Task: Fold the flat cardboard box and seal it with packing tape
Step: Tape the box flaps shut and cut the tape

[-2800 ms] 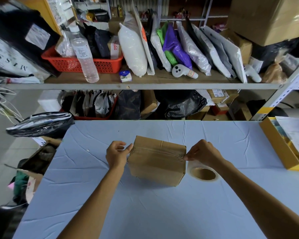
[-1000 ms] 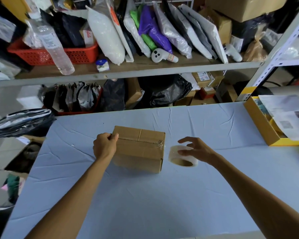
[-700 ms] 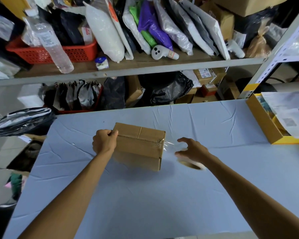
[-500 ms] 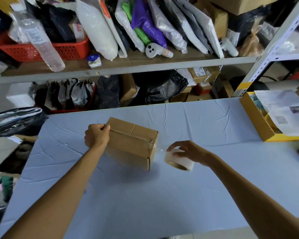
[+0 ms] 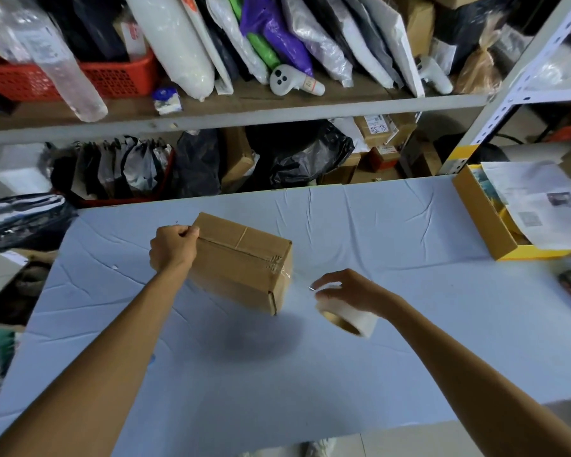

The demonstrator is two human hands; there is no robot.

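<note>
Cardboard box (image 5: 244,262): tilted above blue table (image 5: 409,258), left hand (image 5: 172,247) gripping its end. Tape roll (image 5: 350,316): right hand (image 5: 353,291) clasping it, beside box.

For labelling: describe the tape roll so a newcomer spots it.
Over the blue table, find the cardboard box near the middle. Just right of it, the right hand grips the tape roll. It is the only round thing there: whitish, brown core.
</note>
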